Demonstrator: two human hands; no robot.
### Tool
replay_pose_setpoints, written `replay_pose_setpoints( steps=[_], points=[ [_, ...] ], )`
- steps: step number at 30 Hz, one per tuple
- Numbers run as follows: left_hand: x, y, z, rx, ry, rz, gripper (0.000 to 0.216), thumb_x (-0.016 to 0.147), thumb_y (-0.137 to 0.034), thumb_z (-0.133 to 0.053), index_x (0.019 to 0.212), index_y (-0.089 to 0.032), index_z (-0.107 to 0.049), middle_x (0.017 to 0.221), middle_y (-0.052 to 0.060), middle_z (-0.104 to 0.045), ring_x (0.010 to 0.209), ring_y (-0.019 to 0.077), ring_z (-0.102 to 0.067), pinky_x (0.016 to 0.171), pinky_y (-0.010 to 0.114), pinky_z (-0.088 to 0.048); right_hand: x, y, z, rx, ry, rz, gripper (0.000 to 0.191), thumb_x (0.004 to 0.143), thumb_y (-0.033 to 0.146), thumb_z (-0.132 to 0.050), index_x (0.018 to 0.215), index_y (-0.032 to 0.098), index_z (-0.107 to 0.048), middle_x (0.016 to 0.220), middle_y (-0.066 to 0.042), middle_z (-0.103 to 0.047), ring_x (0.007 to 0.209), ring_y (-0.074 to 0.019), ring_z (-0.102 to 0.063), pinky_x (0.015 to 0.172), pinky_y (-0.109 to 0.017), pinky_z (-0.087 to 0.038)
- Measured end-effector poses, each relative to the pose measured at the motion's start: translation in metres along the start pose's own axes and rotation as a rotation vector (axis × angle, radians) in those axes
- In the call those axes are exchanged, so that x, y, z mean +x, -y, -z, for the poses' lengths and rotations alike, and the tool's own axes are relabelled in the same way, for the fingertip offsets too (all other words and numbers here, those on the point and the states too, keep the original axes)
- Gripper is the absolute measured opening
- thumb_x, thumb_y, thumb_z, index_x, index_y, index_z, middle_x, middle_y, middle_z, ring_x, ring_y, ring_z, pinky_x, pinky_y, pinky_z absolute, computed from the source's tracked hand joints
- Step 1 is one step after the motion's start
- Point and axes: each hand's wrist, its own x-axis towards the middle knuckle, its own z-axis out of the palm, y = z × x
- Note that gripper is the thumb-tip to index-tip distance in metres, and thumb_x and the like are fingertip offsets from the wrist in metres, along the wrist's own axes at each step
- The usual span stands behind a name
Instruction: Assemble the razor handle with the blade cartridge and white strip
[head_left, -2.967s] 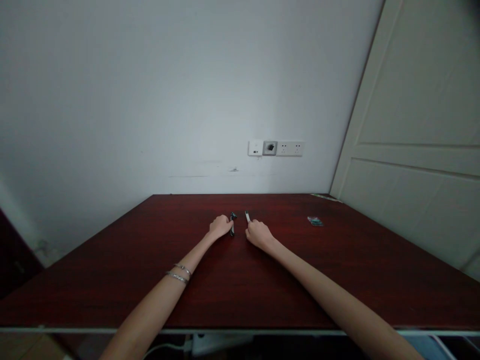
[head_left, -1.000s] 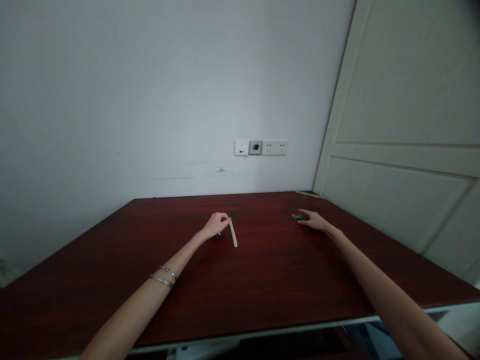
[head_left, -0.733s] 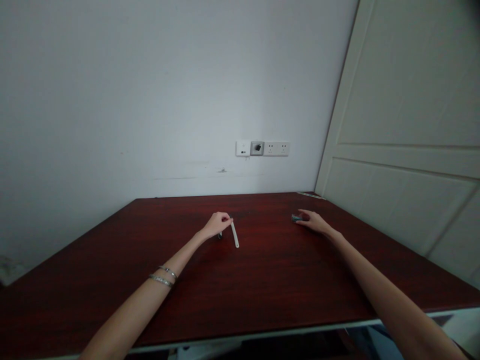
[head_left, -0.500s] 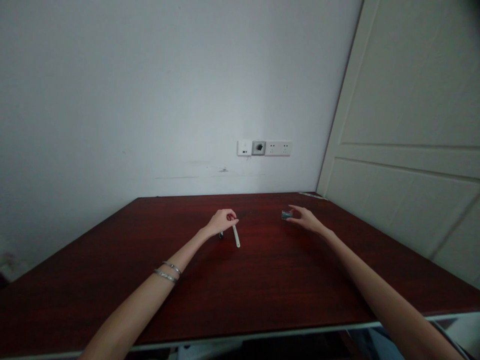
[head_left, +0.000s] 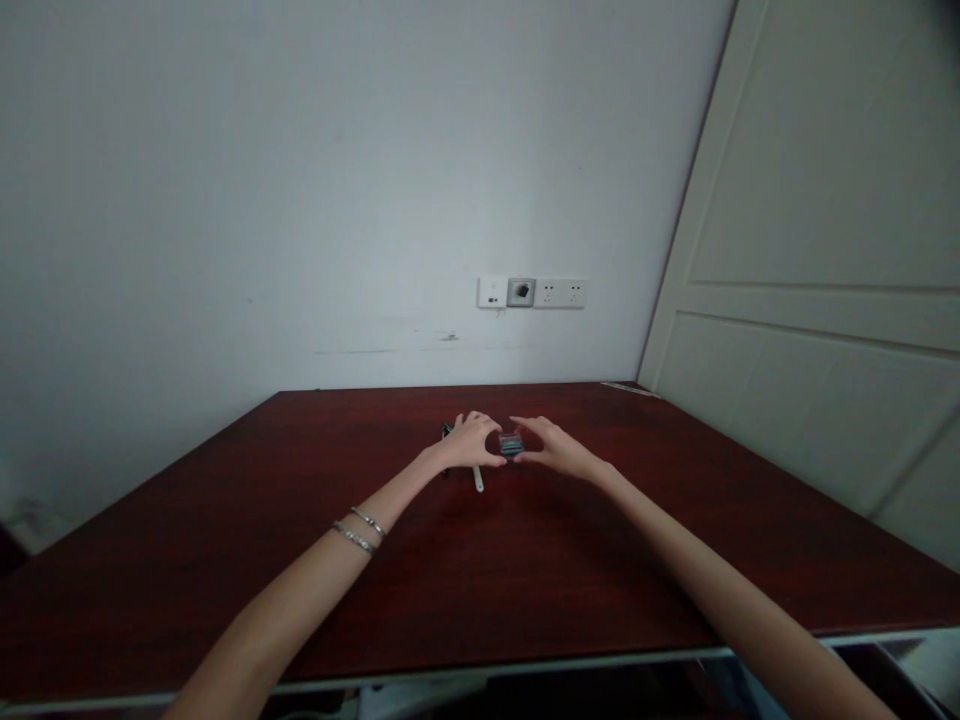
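**Q:** What is the state of the right hand (head_left: 556, 452)?
**A:** Its fingers (head_left: 526, 425) and thumb are closed in a pinch on the block (head_left: 511, 445), with the forefinger above and the thumb beneath.

**Q:** And the left hand (head_left: 471, 442)?
**A:** Its fingers (head_left: 487, 422) are curved, and the thumb reaches toward the right hand. The tips lie at the block's left side. Whether they grip the block or only touch it cannot be told.

**Q:** Describe the block.
**A:** It is small, squat and boxy, grey-green with a paler upper edge. Its surface detail is too small to read. It sits between the two sets of fingertips, enclosed on both sides. Whether it rests on the counter (head_left: 525, 560) or is lifted clear cannot be told.

**Q:** What lies near the fingers?
**A:** A white stick (head_left: 478, 482), thin, straight and smooth, lies flat just below the left thumb, partly hidden by the hand. A dark piece (head_left: 448, 430) shows just behind the left knuckles, and its shape is unclear.

**Q:** What are the surfaces like?
**A:** The counter is dark red wood grain with a dull sheen and a pale front edge. Two thin metal bracelets (head_left: 358, 530) circle the left forearm. Beyond the fingers stands a matt white wall (head_left: 300, 200) with a row of sockets (head_left: 532, 292). A panelled door (head_left: 825, 250) stands to the right.
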Motion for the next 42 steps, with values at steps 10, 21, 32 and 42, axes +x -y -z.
replay_pose_setpoints(
  steps=[10,21,32,42],
  points=[
    [0.000,0.001,-0.006,0.015,0.011,0.045,0.047,0.060,-0.046,-0.066,0.098,-0.020,-0.056,0.104,0.007,-0.052,0.101,0.0259,-0.044,0.088,0.038,-0.035,0.000,0.016,-0.003,0.017,0.024,0.006,0.068,0.071,0.046,-0.062,0.131,0.021,-0.040,0.125,-0.012,-0.050,0.114,-0.0222,-0.046,0.094,-0.039,-0.037],
    [0.025,0.025,-0.024,0.053,0.100,0.171,0.052,0.056,-0.050,-0.067,0.098,-0.020,-0.060,0.105,0.009,-0.048,0.103,0.0287,-0.043,0.089,0.044,-0.035,-0.019,-0.039,-0.015,0.045,-0.082,-0.193,0.058,0.082,0.048,-0.046,0.131,0.017,-0.040,0.117,-0.011,-0.056,0.108,-0.0214,-0.052,0.094,-0.039,-0.038],
    [0.028,0.038,-0.028,0.039,0.219,0.272,0.058,0.055,-0.060,-0.064,0.101,-0.025,-0.064,0.114,0.009,-0.046,0.108,0.0309,-0.039,0.092,0.047,-0.033,-0.022,-0.047,-0.025,-0.065,-0.044,-0.158,0.049,0.084,0.049,-0.043,0.123,0.021,-0.050,0.119,-0.011,-0.055,0.108,-0.0242,-0.052,0.092,-0.038,-0.040],
    [0.024,0.044,-0.025,-0.157,0.040,0.217,0.068,0.053,-0.061,-0.066,0.107,-0.020,-0.063,0.115,0.012,-0.052,0.112,0.0317,-0.040,0.093,0.046,-0.034,-0.023,-0.044,-0.021,-0.095,-0.026,-0.135,0.045,0.085,0.049,-0.040,0.116,0.020,-0.056,0.111,-0.010,-0.059,0.101,-0.0227,-0.055,0.089,-0.035,-0.042]
  ],
)
